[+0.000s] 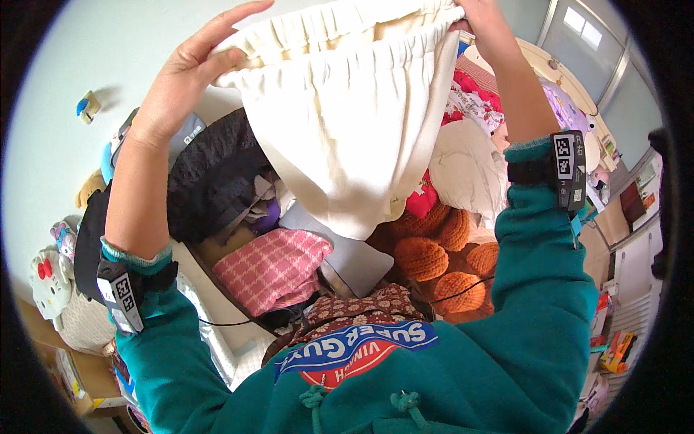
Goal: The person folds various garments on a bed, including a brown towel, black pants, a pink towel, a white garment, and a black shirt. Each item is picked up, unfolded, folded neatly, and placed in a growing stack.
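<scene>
A cream cloth garment (347, 119) with a gathered elastic waistband hangs before me, held up by its two top corners. At the left corner, my left hand (198, 70) has its thumb in the waistband, with one finger stretched out above it. My right hand (480, 24) grips the opposite corner and is partly cut off by the top of the view. Between the hands the waistband is pulled wide, and its inner side shows. The cloth narrows toward its lower end, above a folded pink checked cloth (274, 266) and a grey cloth (358, 260).
Black quilted fabric (214, 173) lies left of the garment. To the right are a crumpled off-white cloth (466, 168), red floral fabric (471, 97) and an orange knitted piece (420, 257). A Hello Kitty plush (51, 282) is at far left. A thin black cord (461, 291) crosses near my right sleeve.
</scene>
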